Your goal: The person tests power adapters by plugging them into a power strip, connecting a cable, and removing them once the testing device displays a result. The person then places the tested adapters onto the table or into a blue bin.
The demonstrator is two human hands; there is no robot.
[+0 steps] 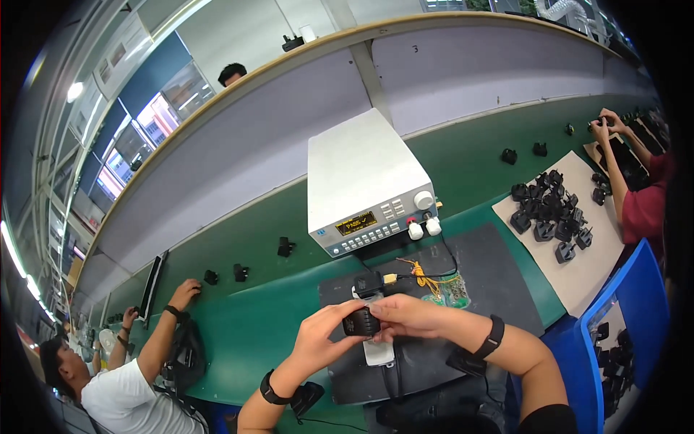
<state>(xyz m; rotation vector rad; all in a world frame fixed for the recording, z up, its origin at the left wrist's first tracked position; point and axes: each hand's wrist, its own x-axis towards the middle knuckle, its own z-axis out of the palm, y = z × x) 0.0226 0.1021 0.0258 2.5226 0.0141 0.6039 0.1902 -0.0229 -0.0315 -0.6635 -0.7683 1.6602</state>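
Between my two hands, over the black mat (499, 289), is a black plug-in power adapter (359, 324). My left hand (323, 331) grips its left side with thumb and fingers. On its right side, my right hand (408, 316) pinches it with thumb and fingertips. Just beyond lies another black adapter (367, 283) with a pale yellow connector (390, 278) beside it. A white block (379, 354) with a cable sits under and nearer than the held adapter. Green circuit boards (454, 291) and a coiled yellow cord (425, 275) lie to the right.
A white bench instrument (369, 181) stands behind the mat. Several black adapters (546, 206) lie on cardboard (510, 206) at right, near a blue bin (578, 354). A person in red (642, 210) works there; another in white (130, 387) reaches across the green bench (267, 325) at left.
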